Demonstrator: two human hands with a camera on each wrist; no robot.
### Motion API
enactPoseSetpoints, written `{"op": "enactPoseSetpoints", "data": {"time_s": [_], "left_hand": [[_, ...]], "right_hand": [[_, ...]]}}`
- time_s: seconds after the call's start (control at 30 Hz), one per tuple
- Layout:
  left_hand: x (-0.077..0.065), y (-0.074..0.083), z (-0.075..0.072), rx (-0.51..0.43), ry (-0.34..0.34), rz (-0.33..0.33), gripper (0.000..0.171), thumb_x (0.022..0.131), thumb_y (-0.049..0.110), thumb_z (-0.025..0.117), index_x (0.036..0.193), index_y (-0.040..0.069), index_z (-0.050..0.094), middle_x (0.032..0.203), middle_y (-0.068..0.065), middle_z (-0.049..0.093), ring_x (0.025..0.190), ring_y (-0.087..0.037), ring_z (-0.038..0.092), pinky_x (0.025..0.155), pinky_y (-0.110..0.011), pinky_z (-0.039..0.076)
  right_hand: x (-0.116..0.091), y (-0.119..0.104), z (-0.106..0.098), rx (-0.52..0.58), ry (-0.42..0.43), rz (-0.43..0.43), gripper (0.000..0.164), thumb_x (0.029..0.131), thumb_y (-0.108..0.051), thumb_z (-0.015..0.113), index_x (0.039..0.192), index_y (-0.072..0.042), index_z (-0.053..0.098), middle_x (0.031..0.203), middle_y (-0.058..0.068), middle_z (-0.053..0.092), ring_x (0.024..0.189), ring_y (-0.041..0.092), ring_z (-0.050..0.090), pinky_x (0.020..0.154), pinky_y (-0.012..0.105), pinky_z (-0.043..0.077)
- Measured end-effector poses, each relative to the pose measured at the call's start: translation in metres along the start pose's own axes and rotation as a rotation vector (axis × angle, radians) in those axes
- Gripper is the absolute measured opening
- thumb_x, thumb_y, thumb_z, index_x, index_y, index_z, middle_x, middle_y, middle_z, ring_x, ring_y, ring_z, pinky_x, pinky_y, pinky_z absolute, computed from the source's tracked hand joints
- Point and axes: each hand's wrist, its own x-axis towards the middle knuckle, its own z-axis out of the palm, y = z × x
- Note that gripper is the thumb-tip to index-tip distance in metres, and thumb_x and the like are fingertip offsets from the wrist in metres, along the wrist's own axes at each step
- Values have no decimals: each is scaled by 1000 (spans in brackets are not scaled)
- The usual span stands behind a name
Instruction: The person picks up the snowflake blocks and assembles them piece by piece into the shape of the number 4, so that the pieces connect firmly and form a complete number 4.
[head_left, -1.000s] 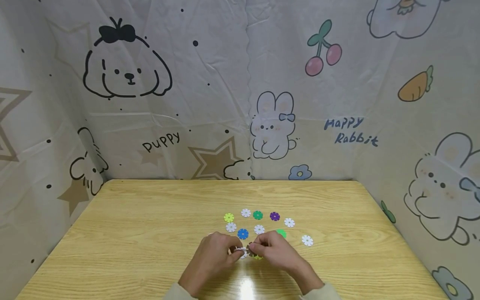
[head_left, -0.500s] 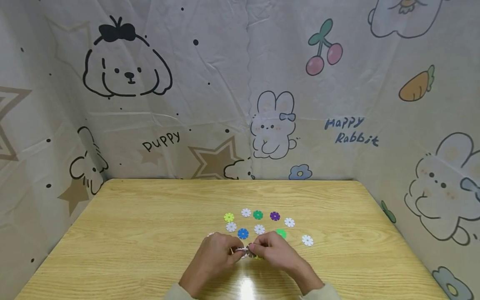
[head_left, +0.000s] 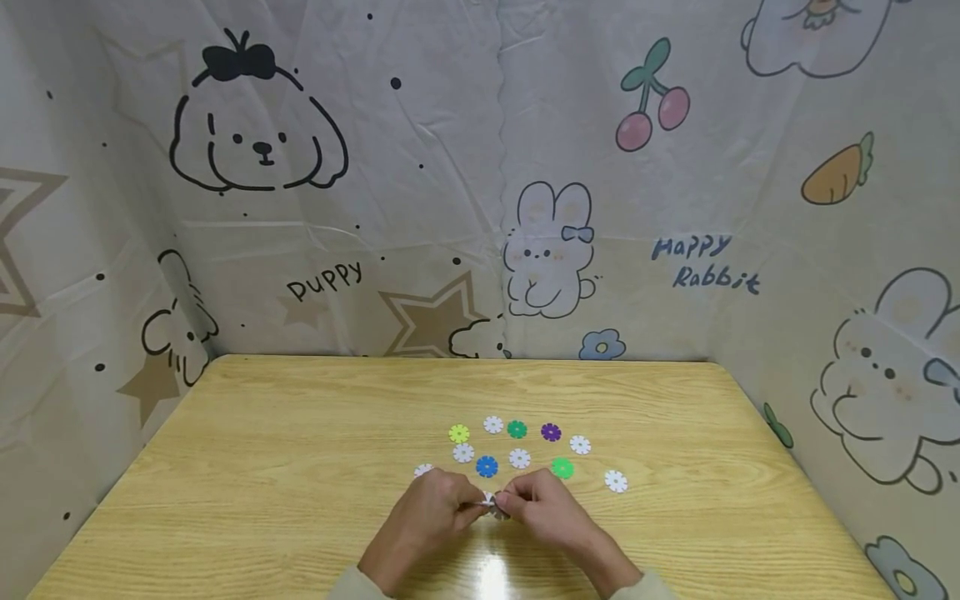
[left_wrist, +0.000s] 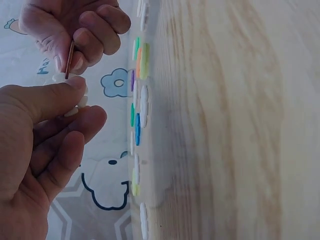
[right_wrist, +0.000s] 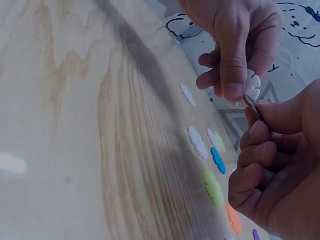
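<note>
My left hand (head_left: 438, 512) pinches a white notched snowflake disc (right_wrist: 255, 87) between thumb and fingers. Opposite it, my right hand (head_left: 547, 510) holds a brown snowflake disc (left_wrist: 70, 60) between thumb and curled index finger. In the right wrist view the brown disc is nearly edge-on, its rim meeting the white disc's edge at a notch. Fingers cover much of both discs, so I cannot tell how deep they fit together. Both hands are raised above the table, fingertips close together.
More snowflake discs lie on the wooden table (head_left: 262, 467) beyond the hands: blue (head_left: 487, 467), light green (head_left: 562, 468), dark green (head_left: 517, 429), purple (head_left: 551, 432), yellow-green (head_left: 459, 433) and several white. An orange disc (right_wrist: 234, 218) shows in the right wrist view. A printed curtain (head_left: 420, 208) hangs behind.
The two hands have drawn slightly closer, and the brown disc shows less from above than before. The yellow disc below the right hand is now hidden. The head view has shifted a little.
</note>
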Motion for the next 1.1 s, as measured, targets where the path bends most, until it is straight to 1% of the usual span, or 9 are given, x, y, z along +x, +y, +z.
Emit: {"op": "enactPoseSetpoints", "data": {"time_s": [0.17,0.3,0.4,0.6,0.67,0.77,0.83,1.0,1.1], "left_hand": [[-1,-2,2,-3,19,33,8,81,7,82,75,8,77,69,4,68,61,8,50,53,-8,41],[-2,-3,3,19,38,56,9,80,7,83,74,8,76,66,4,66,59,8,48,53,-7,40],[-1,-2,2,29,36,62,9,81,8,82,74,8,76,66,4,66,59,8,49,54,-7,40],[4,1,-7,1,-35,20,7,83,5,81,76,6,77,70,2,69,60,8,48,52,-7,40],[6,1,-11,15,-61,14,8,82,4,81,76,7,77,71,3,70,59,8,48,51,-8,39],[7,-1,-15,51,-91,13,10,83,6,81,75,9,75,71,6,69,58,7,47,51,-8,39],[6,-2,-17,59,-109,-4,10,83,8,80,75,10,75,71,8,67,58,7,46,52,-9,39],[4,-4,-19,62,-119,-44,8,82,14,83,81,13,75,72,10,65,60,4,51,54,-13,43],[5,-4,-19,65,-125,-51,10,81,19,84,86,14,76,73,10,67,62,2,54,56,-14,44]], "right_hand": [[0,-1,1,-26,6,-2,21,96,-5,61,77,2,68,62,-6,44,54,6,34,48,20,28],[0,-2,1,-4,0,5,21,96,-5,59,78,2,68,62,-4,45,53,7,34,48,21,28],[1,-4,1,14,-7,8,22,97,-5,59,78,3,67,62,-4,44,53,8,34,47,21,27],[4,-8,1,8,-21,29,26,98,-8,58,77,6,65,62,-4,44,53,9,34,47,22,28],[5,-8,1,8,-29,31,27,98,-9,58,78,6,65,62,-4,43,53,10,34,47,22,27],[5,-8,1,38,-50,32,28,99,-11,58,80,8,65,62,-4,43,54,10,33,47,22,27],[4,-8,2,62,-60,37,30,99,-12,59,80,10,63,62,-4,43,54,10,34,48,22,27],[5,-9,3,85,-65,36,35,100,-14,59,75,11,57,62,-4,44,54,10,34,48,23,27],[5,-9,4,84,-64,34,35,99,-15,61,75,11,58,61,-4,44,53,10,34,47,22,26]]}}
